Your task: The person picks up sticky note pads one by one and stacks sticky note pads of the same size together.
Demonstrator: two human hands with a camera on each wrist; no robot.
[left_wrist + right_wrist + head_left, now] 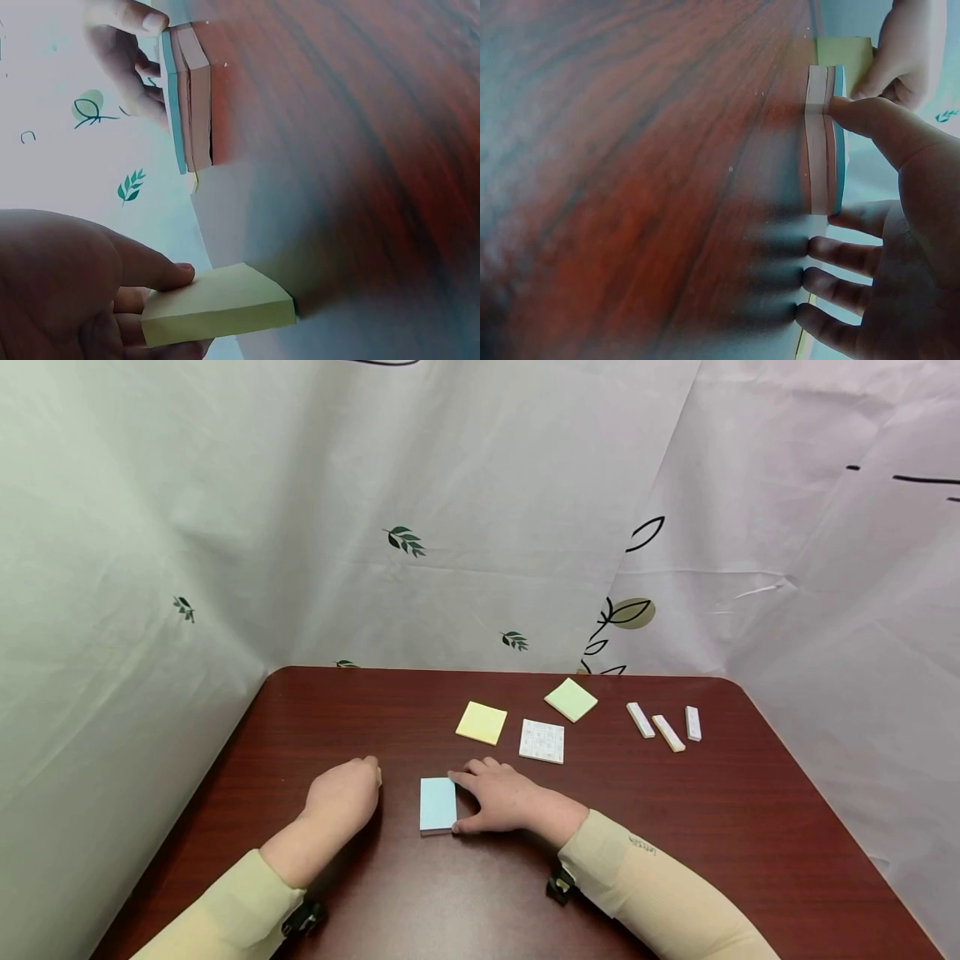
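Observation:
A stack of sticky note pads (438, 805), light blue on top with pinkish pads beneath, lies on the table between both hands. My right hand (502, 797) spans the stack's right side, its thumb at the near corner and index finger at the far corner, pinching it; the other fingers (831, 287) are spread with their tips at the table. To the left, my left hand (345, 793) pinches a pale yellow sticky note pad (225, 307) between thumb and fingers. That pad stands on edge at the tabletop, mostly hidden by the hand in the head view.
Farther back on the dark red table (360, 710) lie a yellow pad (482, 723), a white printed pad (542, 742) and a light green pad (571, 700). Three narrow whitish blocks (668, 733) lie at the back right. A white patterned sheet (465, 510) hangs behind.

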